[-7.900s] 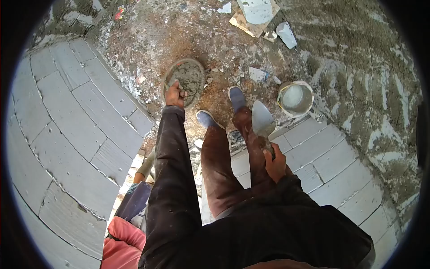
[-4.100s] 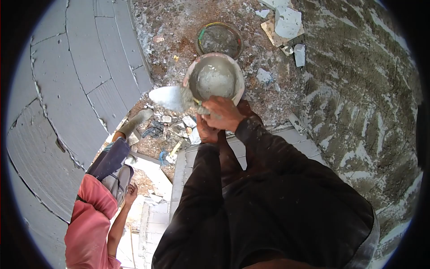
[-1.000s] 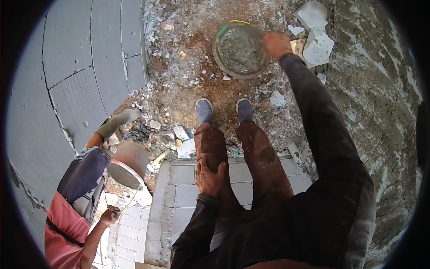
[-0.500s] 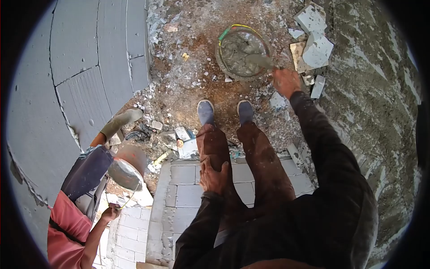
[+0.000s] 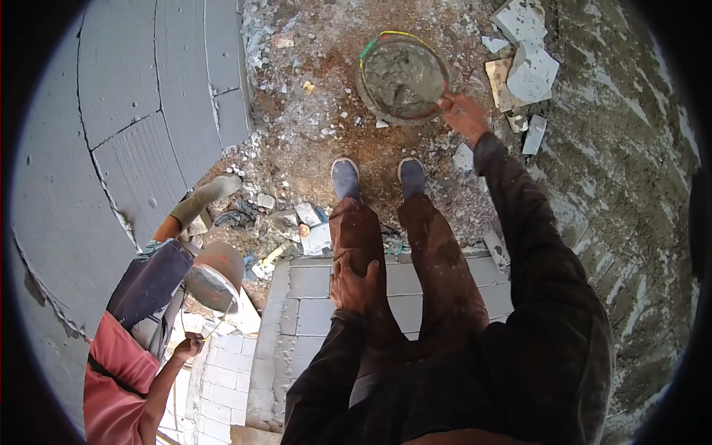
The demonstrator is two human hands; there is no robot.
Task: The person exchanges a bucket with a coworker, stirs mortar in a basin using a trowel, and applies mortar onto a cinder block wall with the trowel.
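My right hand (image 5: 464, 117) reaches forward to the near right rim of a round bucket (image 5: 363, 90) of wet grey mortar (image 5: 404, 73). Its fingers are closed around the handle of a trowel, whose blade is hard to tell apart from the mortar it sits in. A yellow and green handle (image 5: 368, 47) lies along the bucket's far rim. My left hand (image 5: 352, 285) rests on my left leg, fingers spread, holding nothing.
Broken white slabs (image 5: 531, 73) lie right of the bucket beside a rough mortared wall (image 5: 623, 193). Grey blockwork (image 5: 141, 156) rises on the left. Below left, another person (image 5: 119, 371) holds the wire handle of a tipped bucket (image 5: 213, 285). Rubble covers the ground.
The trowel's blade, visible above the mortar before, has gone down into it. My right hand has moved slightly up and left to the rim. My left hand stays on the leg.
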